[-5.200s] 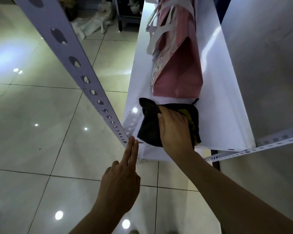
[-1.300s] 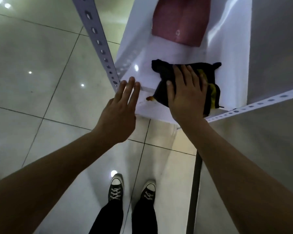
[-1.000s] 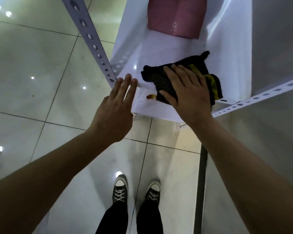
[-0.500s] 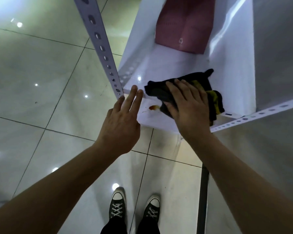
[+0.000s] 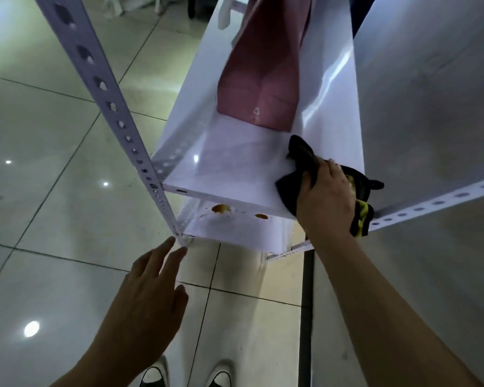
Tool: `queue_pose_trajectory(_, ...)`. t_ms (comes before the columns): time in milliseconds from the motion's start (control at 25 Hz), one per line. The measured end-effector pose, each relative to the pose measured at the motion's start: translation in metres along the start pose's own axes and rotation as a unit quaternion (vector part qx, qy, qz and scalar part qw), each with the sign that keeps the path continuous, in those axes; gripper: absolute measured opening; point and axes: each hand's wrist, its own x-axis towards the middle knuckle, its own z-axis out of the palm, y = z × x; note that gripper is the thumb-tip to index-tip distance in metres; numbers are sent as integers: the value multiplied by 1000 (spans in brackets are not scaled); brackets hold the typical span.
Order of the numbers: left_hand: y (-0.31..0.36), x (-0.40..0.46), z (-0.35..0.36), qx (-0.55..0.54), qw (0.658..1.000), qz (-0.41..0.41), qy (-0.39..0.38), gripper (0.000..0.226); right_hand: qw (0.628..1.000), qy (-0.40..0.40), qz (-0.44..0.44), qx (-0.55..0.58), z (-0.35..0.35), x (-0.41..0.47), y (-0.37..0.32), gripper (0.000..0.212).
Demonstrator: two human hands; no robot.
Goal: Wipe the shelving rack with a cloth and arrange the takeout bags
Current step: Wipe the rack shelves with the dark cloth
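My right hand (image 5: pixel 326 202) grips a black and yellow cloth (image 5: pixel 305 166) at the near right corner of the white shelf (image 5: pixel 235 163) of the rack. A pink takeout bag (image 5: pixel 263 79) lies further back on that shelf. Below it, a lower white shelf (image 5: pixel 235 233) shows two orange stains (image 5: pixel 220 208) near its front. My left hand (image 5: pixel 148 300) hovers open in front of the rack, fingertips close to the foot of the perforated white post (image 5: pixel 109 107).
A second perforated rail (image 5: pixel 436 203) runs off to the right under a grey wall panel (image 5: pixel 430 93). Glossy floor tiles (image 5: pixel 53 191) spread to the left. My two sneakers (image 5: pixel 185 377) stand below. White bags lie on the floor far back.
The right hand has dragged the cloth to the shelf's right front corner and bunched it in its grip. The left hand has dropped lower and come off the shelf edge. The lower stained shelf now shows.
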Motion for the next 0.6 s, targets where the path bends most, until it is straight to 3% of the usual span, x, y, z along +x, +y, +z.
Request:
queue_pose_trajectory(200, 0, -1, 2, -9, 1000, -9, -5, 62, 997, -42, 59, 6, -9, 68, -18, 46)
queue_pose_trajectory(320, -3, -2, 4, -5, 1000, -16, -12, 59, 996, -88, 22, 3, -12, 79, -18, 52)
queue_pose_trajectory(600, 3, -7, 20, 13, 999, -19, -48, 55, 996, -62, -58, -30, -9, 27, -6, 55)
